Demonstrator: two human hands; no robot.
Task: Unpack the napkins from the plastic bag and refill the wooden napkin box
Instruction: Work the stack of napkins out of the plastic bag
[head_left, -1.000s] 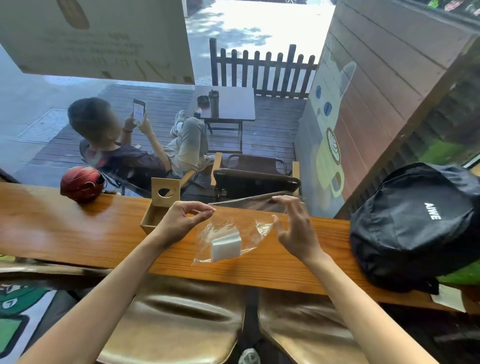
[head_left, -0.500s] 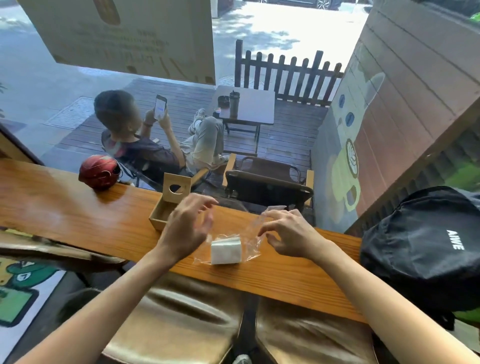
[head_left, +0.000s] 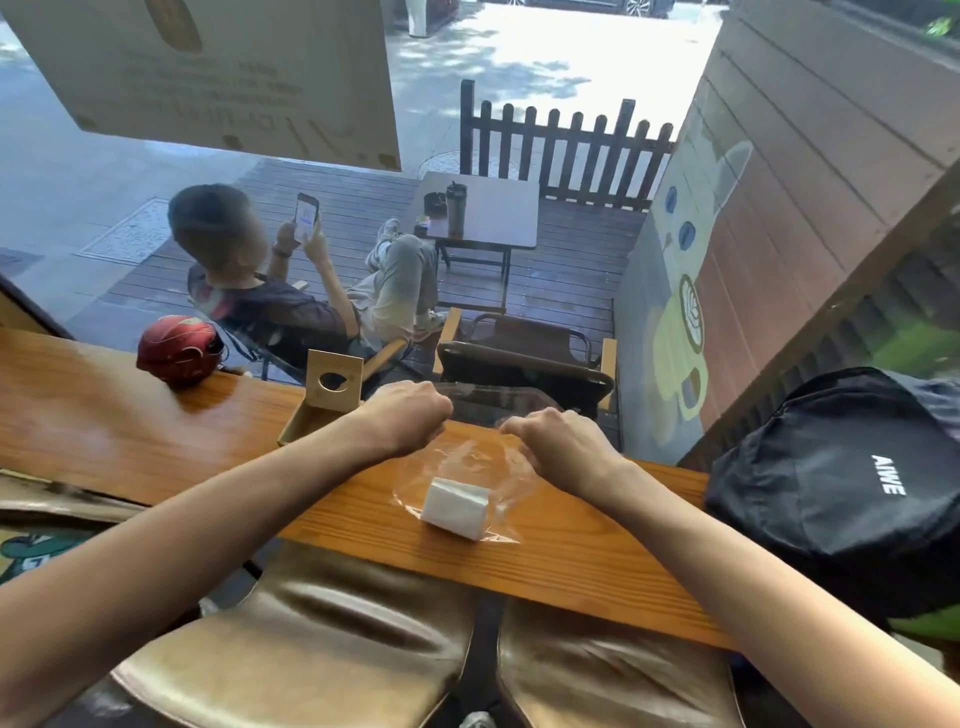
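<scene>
A clear plastic bag (head_left: 470, 465) lies on the wooden counter (head_left: 156, 441) with a white stack of napkins (head_left: 456, 507) inside it. My left hand (head_left: 402, 418) and my right hand (head_left: 563, 447) are both closed on the bag's far upper edge, a short gap between them. The wooden napkin box (head_left: 324, 400) stands just left of my left hand, its lid with an oval hole raised upright. My left forearm hides part of the box.
A red helmet (head_left: 179, 349) rests on the counter at the left. A black backpack (head_left: 852, 483) lies on the counter at the right. Two brown stool seats (head_left: 322, 639) sit below the counter's near edge. Behind the glass a person sits on a deck.
Both hands have come down onto the bag's top edge and closed on it; the left hand was open a second ago. The napkin stack now lies lower on the counter.
</scene>
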